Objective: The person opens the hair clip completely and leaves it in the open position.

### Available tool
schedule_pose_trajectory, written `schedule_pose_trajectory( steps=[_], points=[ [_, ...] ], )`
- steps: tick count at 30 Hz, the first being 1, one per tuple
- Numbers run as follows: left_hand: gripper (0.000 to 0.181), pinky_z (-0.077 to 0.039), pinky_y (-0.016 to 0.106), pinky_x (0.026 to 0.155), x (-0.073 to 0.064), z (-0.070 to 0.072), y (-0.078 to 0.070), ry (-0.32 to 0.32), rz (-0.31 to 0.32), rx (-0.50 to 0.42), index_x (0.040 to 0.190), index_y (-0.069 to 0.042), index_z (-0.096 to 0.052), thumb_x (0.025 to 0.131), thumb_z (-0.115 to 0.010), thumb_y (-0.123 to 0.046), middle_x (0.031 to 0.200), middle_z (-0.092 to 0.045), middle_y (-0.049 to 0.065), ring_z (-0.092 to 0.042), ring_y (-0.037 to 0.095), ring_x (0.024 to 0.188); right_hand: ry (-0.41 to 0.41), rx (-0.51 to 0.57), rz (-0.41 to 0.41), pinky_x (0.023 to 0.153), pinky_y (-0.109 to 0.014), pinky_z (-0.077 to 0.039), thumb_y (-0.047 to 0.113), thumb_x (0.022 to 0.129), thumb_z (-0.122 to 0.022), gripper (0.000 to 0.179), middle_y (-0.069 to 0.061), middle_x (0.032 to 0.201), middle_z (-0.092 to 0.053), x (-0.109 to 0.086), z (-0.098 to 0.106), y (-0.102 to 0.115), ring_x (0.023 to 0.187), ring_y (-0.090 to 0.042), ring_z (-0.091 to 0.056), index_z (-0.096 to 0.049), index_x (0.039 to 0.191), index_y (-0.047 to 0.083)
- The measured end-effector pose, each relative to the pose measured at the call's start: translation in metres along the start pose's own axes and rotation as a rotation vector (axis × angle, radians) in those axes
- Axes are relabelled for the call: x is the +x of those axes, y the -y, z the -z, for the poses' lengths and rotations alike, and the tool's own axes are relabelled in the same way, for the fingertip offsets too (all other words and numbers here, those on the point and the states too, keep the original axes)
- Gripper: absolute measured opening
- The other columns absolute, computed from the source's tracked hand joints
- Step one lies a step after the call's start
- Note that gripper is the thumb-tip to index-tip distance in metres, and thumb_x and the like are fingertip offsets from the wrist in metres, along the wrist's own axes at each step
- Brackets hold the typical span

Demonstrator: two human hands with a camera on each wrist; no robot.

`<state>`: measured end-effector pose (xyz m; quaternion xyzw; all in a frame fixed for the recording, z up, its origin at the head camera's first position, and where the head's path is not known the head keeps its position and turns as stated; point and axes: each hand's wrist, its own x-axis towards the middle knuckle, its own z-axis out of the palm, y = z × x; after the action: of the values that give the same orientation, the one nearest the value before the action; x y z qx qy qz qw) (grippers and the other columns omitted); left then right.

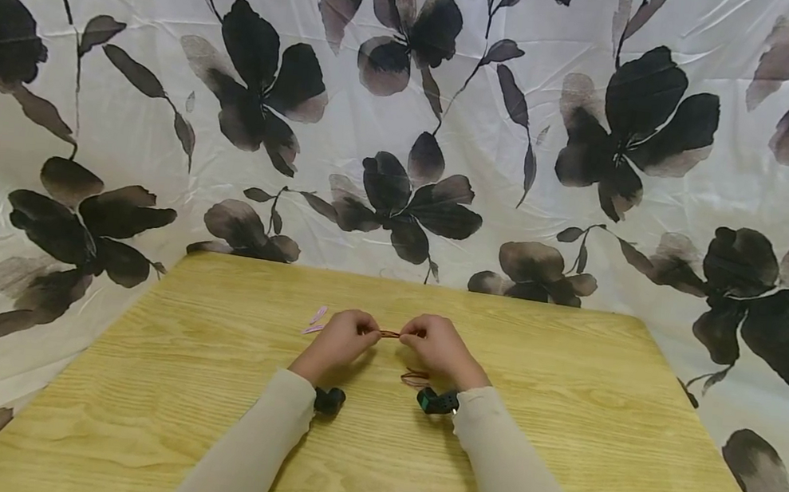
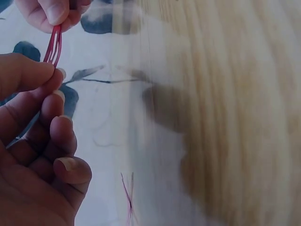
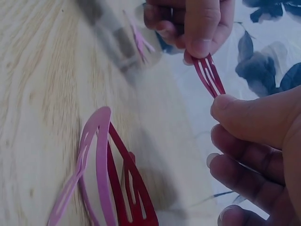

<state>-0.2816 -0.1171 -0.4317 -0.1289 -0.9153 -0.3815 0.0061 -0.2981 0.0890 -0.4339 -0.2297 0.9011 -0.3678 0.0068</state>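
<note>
A red snap hair clip (image 3: 209,78) is stretched between both hands above the table. My left hand (image 1: 343,338) pinches one end between thumb and index finger. At the other end, the thumb and fingertips of my right hand (image 1: 440,350) pinch it. Slots between its narrow metal strips show in both wrist views. Below the right hand lie a pink snap clip (image 3: 102,160) and another red snap clip (image 3: 134,193), overlapping in the right wrist view. Pink clips (image 1: 313,329) rest on the table just left of the left hand.
The yellow wood-grain table (image 1: 171,383) extends to both sides of the forearms. Behind it hangs a white cloth (image 1: 534,20) with dark flower prints. A small black wrist camera (image 1: 329,401) sits at the left cuff, and another wrist camera (image 1: 436,400) at the right.
</note>
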Motion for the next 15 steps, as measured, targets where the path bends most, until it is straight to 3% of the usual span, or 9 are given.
schedule_pose_trajectory(
  steps=[8,15],
  points=[
    [0.016,-0.045,0.030,0.067,-0.004,-0.003,0.000,0.042,-0.018,-0.045,0.098,-0.012,-0.073,0.096,-0.061,-0.023,0.097,-0.063,0.000,-0.053,0.016,0.077,0.010,0.013,-0.017,0.079,-0.035,-0.049,0.022,0.094,-0.064,0.015,0.002,0.098,-0.068,-0.009,0.004,-0.003,0.087,-0.014,-0.058,-0.074,0.098,0.012],
    [0.014,-0.048,0.030,0.067,-0.006,-0.005,0.001,0.080,0.004,-0.119,0.099,-0.017,-0.072,0.096,-0.061,-0.025,0.100,-0.063,0.000,-0.055,0.016,0.077,0.023,0.027,-0.011,0.077,-0.034,-0.050,0.022,0.094,-0.064,0.013,0.004,0.097,-0.067,-0.016,0.005,-0.006,0.086,-0.012,-0.058,-0.074,0.098,0.014]
  ],
)
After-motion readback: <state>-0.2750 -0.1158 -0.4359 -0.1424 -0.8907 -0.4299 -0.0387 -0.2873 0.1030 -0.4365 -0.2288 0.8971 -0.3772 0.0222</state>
